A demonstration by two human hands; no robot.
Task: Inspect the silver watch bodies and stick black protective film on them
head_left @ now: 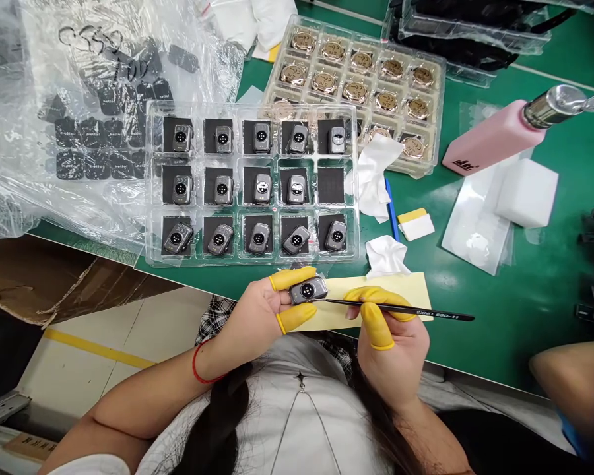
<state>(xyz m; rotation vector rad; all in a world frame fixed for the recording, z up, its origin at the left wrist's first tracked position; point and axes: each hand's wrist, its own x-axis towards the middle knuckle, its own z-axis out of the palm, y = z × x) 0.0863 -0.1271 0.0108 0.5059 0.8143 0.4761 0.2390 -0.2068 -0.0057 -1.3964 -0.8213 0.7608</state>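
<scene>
In my left hand (262, 310), between fingers with yellow finger cots, lies a smartwatch case (308, 289), its dark sensor side facing up. My right hand (393, 336), also in yellow finger cots, grips black tweezers (406, 309) marked ESD-11. The tweezers' thin tip meets the lower edge of the watch case; whether it pinches anything is too small to tell. Under both hands lies a pale yellow sheet (346, 316). Just beyond them sits a clear plastic tray (276, 262) with similar watch cases on black pads; one pad (330, 186) has no watch on it.
Behind stands a second tray (438, 112) of round gold-coloured watch parts. To the right are a pink pump bottle (495, 138), a white block (529, 191), a blue stick (391, 210) and crumpled white wipes (386, 254). Plastic bags (103, 59) cover the left. Another person's arm (574, 376) shows at right.
</scene>
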